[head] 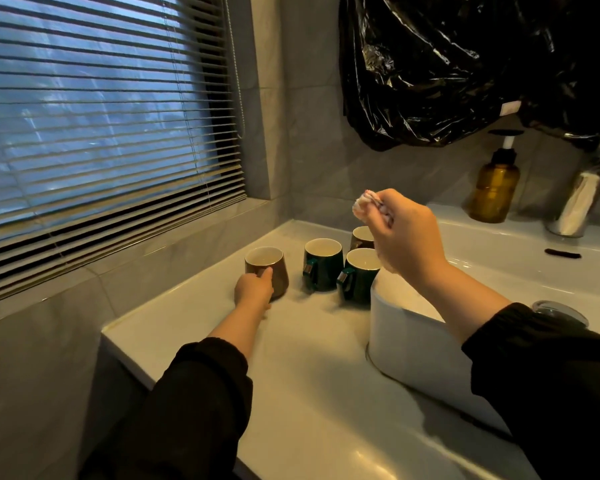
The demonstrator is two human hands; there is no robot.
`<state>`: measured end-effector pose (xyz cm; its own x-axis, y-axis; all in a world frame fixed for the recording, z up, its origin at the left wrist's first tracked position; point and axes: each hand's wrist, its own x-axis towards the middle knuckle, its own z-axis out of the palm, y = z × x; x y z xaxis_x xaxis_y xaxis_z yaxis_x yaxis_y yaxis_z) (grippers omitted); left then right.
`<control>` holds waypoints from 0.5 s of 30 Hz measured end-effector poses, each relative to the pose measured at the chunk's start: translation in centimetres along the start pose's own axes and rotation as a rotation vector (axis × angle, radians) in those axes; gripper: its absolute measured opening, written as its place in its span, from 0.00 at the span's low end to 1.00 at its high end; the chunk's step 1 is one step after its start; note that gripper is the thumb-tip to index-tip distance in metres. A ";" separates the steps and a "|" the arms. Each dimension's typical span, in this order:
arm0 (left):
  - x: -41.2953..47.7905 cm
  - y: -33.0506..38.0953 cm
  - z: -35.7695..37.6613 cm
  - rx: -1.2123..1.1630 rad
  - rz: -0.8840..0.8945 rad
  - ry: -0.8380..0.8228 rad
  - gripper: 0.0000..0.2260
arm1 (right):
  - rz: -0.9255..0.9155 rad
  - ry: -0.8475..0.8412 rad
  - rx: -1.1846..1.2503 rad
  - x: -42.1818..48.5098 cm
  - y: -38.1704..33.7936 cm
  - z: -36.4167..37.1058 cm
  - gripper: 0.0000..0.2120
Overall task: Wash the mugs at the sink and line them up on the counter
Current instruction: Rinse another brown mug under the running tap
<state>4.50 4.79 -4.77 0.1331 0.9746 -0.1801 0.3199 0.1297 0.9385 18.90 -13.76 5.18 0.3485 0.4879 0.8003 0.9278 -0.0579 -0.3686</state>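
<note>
Near brown mug (pixel 268 271) stands upright on the counter (pixel 291 348), mouth up, leftmost of four mugs, on the window side. Left hand (pixel 255 291) is on its near side, fingers curled against the wall where the handle should be. The hand hides the handle, so this is probably a handle grip, not confirmed. The mug lies just far of the hand and touches it, long axis vertical. Key relation: the sink (pixel 499 271) lies to the right of this mug with the other mugs between, so I judge a carry must go up and over them or round their near side. The left hand is much the nearer hand. Just to the right are the left green mug (pixel 323 263) and right green mug (pixel 360 275), close together, handles pointing near-left. The far brown mug (pixel 360 235) sits behind them, partly covered by the right hand (pixel 409 237). That hand is raised above the mugs, off the counter, thumb and fingers pinching a small pale cloth (pixel 362 202), touching no mug. The mugs form a cluster, not a neat line. Further out are the amber soap bottle (pixel 494 192) and chrome tap (pixel 575 206) far right, blinds (pixel 101 116) left, and a black plastic bag (pixel 447 64) on the far wall.
</note>
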 end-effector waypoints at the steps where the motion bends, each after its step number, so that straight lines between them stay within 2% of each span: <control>1: -0.2 0.2 -0.3 -0.074 -0.040 -0.032 0.18 | 0.042 -0.001 0.075 0.5 -0.7 -0.1 0.10; 3: -0.2 0.3 -0.9 -0.137 -0.084 -0.063 0.16 | 0.110 0.017 0.218 1.5 -2.5 -0.2 0.10; 6: 0.1 -0.2 -2.5 -0.116 -0.024 -0.048 0.14 | 0.153 0.004 0.343 2.0 -5.2 0.6 0.09; 8: 0.1 -0.6 -3.7 -0.104 0.030 -0.041 0.12 | 0.164 -0.147 0.286 1.4 -6.1 2.4 0.10; 12: -0.3 -0.7 -5.8 -0.057 0.168 -0.051 0.12 | 0.260 -0.594 0.141 -2.8 -5.0 7.9 0.10; 15: -1.2 0.1 -6.5 -0.106 0.247 -0.080 0.12 | 0.318 -0.759 -0.028 -5.3 -3.8 10.0 0.14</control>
<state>-1.76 4.81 -2.48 0.2694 0.9622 0.0394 0.1695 -0.0876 0.9816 12.17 -7.47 -2.40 0.4197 0.8999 0.1185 0.8062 -0.3096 -0.5042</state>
